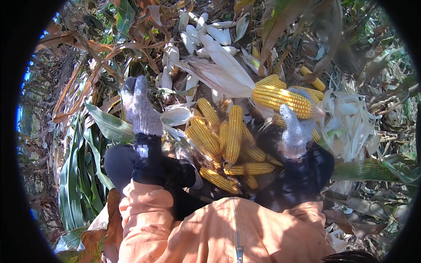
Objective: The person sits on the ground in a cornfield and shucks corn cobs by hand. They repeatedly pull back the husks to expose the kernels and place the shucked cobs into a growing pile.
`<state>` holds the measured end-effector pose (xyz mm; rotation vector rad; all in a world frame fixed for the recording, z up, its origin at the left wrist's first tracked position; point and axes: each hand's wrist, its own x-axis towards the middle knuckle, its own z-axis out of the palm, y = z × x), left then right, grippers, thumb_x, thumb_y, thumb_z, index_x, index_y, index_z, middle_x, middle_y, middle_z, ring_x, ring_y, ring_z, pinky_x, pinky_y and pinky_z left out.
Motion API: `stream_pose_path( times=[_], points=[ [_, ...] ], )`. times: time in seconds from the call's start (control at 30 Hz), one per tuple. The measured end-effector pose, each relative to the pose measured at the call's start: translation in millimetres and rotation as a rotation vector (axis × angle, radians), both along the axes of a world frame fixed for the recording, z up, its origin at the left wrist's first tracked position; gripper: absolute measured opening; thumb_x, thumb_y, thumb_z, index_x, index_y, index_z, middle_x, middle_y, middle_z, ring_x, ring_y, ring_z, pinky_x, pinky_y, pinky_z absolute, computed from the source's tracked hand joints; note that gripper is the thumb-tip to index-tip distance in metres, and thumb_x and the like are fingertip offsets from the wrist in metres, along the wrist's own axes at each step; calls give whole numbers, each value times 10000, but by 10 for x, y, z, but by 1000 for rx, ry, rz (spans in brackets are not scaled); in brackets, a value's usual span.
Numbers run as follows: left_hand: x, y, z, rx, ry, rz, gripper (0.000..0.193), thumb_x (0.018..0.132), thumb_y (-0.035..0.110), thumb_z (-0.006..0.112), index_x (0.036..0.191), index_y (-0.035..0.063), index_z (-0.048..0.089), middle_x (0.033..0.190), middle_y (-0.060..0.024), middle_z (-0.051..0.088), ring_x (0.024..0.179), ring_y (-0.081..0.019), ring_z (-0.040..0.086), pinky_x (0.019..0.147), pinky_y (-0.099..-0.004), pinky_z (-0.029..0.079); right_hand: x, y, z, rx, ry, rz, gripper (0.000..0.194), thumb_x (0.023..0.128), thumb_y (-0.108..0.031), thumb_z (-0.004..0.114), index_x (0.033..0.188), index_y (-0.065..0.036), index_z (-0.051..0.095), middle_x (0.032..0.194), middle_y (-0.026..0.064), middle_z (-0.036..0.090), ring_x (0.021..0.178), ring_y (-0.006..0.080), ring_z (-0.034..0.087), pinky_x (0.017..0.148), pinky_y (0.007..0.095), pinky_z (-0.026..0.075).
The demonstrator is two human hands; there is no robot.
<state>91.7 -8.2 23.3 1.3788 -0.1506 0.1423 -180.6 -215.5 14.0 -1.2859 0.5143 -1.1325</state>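
My right hand, in a grey knitted glove, grips a husked yellow corn ear. The ear lies across the palm, the thumb on its near side and fingers partly hidden behind it. A pale dry husk reaches the ear's left end; whether they are joined is unclear. My left hand, also gloved, is held out over leaves at the left, its fingers close together. Nothing plainly shows in it, but its palm side is hidden. Between my knees lies a pile of bare yellow corn ears.
Several ears still in pale husks lie on the ground ahead. Stripped husks are heaped at the right. Long green corn leaves lie at the left, and dry brown leaves hang across the upper right. Another bare ear rests beyond my right hand.
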Motion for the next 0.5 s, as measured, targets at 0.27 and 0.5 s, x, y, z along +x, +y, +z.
stream_pose_path(
  times=[0.27,0.5],
  points=[
    [-938,-138,222,254,340,-1009,453,1061,413,591,1224,-3,664,1133,-97,711,941,-184,676,815,-352,569,18,278,131,-1101,305,-8,522,800,-123,850,1273,-40,644,1281,206,665,1202,428,648,1030,509,535],
    [-952,-318,-214,-258,790,-991,366,994,186,707,1288,0,592,1079,-100,705,837,-170,701,720,-292,599,164,635,-106,-1253,391,388,521,744,-71,762,1255,-115,669,1284,121,653,1205,361,644,1009,465,545]
  ],
)
